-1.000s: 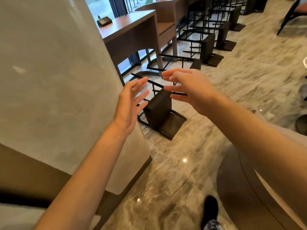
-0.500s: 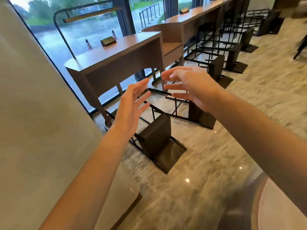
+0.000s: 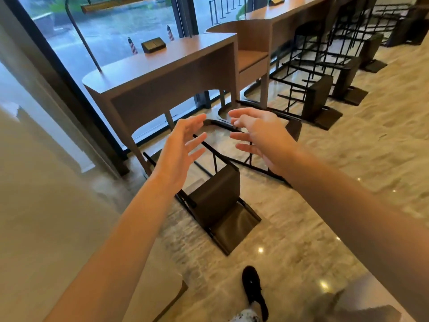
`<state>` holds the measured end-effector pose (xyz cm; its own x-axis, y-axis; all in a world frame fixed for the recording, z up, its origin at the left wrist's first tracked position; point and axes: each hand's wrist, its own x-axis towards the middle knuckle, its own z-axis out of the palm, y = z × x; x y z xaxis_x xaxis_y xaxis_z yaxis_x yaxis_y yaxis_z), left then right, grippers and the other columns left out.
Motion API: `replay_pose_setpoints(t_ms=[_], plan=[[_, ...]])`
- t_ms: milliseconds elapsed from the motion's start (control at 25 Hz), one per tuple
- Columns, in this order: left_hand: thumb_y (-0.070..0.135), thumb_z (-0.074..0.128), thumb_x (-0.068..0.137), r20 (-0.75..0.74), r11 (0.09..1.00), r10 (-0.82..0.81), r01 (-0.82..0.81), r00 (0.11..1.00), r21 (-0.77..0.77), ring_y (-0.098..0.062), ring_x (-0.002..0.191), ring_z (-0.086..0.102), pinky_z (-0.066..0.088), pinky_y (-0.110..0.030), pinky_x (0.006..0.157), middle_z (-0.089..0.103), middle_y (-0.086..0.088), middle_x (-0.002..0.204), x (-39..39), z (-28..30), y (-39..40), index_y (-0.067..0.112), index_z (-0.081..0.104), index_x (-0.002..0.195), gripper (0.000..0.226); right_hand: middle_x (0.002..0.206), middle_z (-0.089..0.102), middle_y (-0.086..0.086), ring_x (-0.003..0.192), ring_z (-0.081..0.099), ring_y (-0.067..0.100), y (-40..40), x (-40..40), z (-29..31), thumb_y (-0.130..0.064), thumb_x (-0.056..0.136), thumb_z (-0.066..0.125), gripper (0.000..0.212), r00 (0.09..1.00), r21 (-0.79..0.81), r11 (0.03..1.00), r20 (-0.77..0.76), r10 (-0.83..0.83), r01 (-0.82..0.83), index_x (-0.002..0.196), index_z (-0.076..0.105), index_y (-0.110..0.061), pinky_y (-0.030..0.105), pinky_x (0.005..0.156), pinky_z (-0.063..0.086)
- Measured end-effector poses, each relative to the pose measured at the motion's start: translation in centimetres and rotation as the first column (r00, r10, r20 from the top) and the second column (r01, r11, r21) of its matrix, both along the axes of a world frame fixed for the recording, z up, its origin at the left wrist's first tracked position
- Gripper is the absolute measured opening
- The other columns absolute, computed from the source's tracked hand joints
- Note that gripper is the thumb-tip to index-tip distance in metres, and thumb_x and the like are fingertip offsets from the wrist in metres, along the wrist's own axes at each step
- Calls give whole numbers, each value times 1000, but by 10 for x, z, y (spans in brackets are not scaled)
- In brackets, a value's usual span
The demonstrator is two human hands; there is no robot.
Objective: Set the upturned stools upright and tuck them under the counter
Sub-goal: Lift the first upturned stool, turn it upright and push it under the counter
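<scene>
A dark brown stool (image 3: 220,205) with black metal legs lies upturned on the marble floor, seat and backrest down, in front of the wooden counter (image 3: 162,73). My left hand (image 3: 181,147) and my right hand (image 3: 260,135) hover above its raised legs, fingers spread, both holding nothing and apart from the frame. A second upturned stool (image 3: 318,101) lies further right. Several more upturned stools (image 3: 362,54) line the longer counter behind.
A pale stone pillar (image 3: 46,205) fills the left side. A window wall (image 3: 104,24) runs behind the counter, and a small black box (image 3: 153,44) sits on the countertop. My black shoe (image 3: 253,291) stands on the floor near the bottom edge.
The view has advanced past the pillar toward the counter. Both hands stayed raised and spread and now hang right above the nearest stool's legs.
</scene>
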<state>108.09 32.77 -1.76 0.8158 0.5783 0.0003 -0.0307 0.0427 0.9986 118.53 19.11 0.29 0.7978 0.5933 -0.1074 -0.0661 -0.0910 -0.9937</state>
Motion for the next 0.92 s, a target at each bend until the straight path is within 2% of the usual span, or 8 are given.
replay_pose_setpoints(t_ms=[160,280,400,600,720,920], plan=[[48,38,103,6,998,66,-66,998,-7,-17,128,53,39,-45,110,54,11,143,51,-4,43,32,62,130,40,105,58,-13,105,58,11,47,60,-4,-21,100,50,31,996,-18,997,48,75,-74,127,60,-31,25,74,51],[50,36,102,27,998,50,-49,998,-29,-20,132,51,36,-48,112,56,13,141,85,-4,78,32,62,129,41,104,56,-15,109,57,14,86,106,-3,-24,99,51,31,982,-50,980,2,191,-191,127,60,-36,25,75,51],[54,38,98,45,996,70,-68,997,-59,-21,132,51,34,-51,114,58,10,141,119,-1,118,27,61,135,51,103,54,-19,112,55,16,130,148,-1,-28,100,51,33,945,-110,939,4,328,-326,131,57,-37,30,84,51],[60,45,83,-21,989,128,-129,992,-72,-21,132,52,34,-50,114,55,10,143,164,1,155,29,60,136,63,104,55,-18,112,56,16,180,198,-4,-28,99,52,34,937,-93,932,-34,349,-350,132,57,-35,30,82,50],[59,47,86,0,984,163,-163,987,-72,-20,131,52,36,-48,113,56,11,142,176,-8,170,32,63,131,55,106,55,-16,112,57,14,204,214,-7,-26,99,52,35,926,-92,922,-45,374,-376,133,57,-31,30,81,51],[52,51,91,-2,947,279,-276,960,-163,-18,125,59,41,-44,109,59,13,137,193,-35,180,35,66,123,39,115,57,-10,106,56,10,230,232,-25,-26,99,51,37,887,-104,881,-40,459,-461,135,54,-28,26,77,48]])
